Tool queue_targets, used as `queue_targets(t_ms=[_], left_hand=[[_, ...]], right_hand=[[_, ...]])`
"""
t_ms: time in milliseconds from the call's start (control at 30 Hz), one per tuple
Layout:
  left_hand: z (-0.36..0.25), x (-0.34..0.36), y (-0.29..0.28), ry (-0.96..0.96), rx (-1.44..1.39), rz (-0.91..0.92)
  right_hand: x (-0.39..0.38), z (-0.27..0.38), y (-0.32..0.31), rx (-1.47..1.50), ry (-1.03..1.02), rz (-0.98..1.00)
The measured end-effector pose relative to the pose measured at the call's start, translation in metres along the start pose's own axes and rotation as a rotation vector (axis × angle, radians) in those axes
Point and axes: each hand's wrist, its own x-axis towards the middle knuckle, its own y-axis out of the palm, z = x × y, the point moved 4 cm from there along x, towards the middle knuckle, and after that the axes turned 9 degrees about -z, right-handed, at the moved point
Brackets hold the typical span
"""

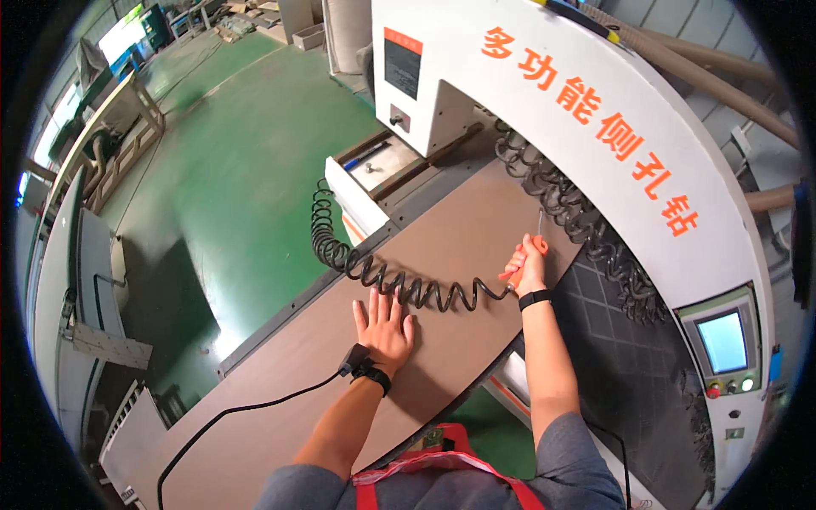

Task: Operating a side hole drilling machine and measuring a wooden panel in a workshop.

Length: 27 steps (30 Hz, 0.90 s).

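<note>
A long brown board (323,374) lies across the machine bed. My left hand (385,329) rests flat on it, fingers spread, palm down, with a dark band and a cable at the wrist. Farther to the right, my right hand (529,265) is wrapped round the handle of an orange air blow gun (537,246). Its thin metal nozzle points away from me, over the board near the machine's inner side. From the gun's lower end a black coiled air hose (416,291) runs left over the board, past my left fingertips, to the far edge.
A white arched machine (586,51) rises over the board's far right, with a lit control screen (723,342) and buttons. Black coiled hoses (552,191) hang under the arch. An open compartment (374,166) holds a blue pen. Green floor (246,153) extends beyond the board.
</note>
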Motion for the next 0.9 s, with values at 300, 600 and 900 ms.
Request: queue_targets(t_ms=[300,600,900], left_hand=[[0.0,0.004,-0.003,-0.027,-0.033,0.029],[0.003,0.006,-0.001,-0.044,-0.023,0.066],[0.0,0.008,0.0,-0.049,-0.04,0.101]], right_hand=[[0.056,0.011,0.03,0.09,-0.076,-0.002],[0.063,0.011,0.04,0.132,-0.091,-0.005],[0.098,0.03,0.048,0.246,-0.153,-0.027]])
